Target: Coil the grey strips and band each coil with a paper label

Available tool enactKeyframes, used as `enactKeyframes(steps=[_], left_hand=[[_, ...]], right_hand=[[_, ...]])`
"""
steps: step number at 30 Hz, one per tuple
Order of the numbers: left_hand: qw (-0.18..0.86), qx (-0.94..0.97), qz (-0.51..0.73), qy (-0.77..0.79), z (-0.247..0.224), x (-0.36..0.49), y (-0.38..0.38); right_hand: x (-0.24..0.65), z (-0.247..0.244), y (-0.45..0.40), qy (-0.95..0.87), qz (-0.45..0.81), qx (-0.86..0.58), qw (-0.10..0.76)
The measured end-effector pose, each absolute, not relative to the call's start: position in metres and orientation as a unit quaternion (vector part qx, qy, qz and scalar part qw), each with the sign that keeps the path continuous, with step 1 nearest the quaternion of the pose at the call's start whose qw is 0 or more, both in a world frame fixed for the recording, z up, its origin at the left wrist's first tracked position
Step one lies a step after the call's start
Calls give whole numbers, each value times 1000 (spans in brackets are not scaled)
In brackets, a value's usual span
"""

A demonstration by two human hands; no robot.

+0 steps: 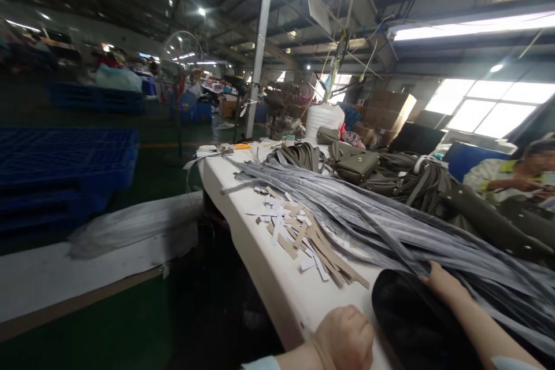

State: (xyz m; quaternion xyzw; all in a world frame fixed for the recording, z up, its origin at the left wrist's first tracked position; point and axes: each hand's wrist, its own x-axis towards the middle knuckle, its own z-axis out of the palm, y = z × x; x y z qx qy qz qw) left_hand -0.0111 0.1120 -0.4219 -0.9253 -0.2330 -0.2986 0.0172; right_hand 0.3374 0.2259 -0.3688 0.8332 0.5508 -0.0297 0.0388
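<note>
My left hand (344,335) is closed in a fist at the table's near edge; whatever may be in it is hidden. My right hand (446,284) reaches in from the lower right, its fingers closed on a long grey strip (394,245) at the edge of a big pile of such strips (329,199). Under my right forearm is a black piece with a rounded end (403,312), close by the fingers. Left of the pile, short brown and white paper strips (299,231) lie scattered on the white tabletop (260,257).
Olive-green bags and straps (358,166) are heaped behind the strips. A white foam roll (323,121) stands at the table's far end. Across the table at right sits another person (498,179). Blue pallets (65,162) and a white wrapped bundle (139,222) lie on the floor at left.
</note>
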Motion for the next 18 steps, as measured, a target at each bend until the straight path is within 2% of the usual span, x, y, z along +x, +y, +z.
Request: enactKeyframes(steps=[18], left_hand=[[8, -906, -287, -311, -413, -11, 104]], right_hand=[[361, -393, 217, 597, -56, 796, 79]])
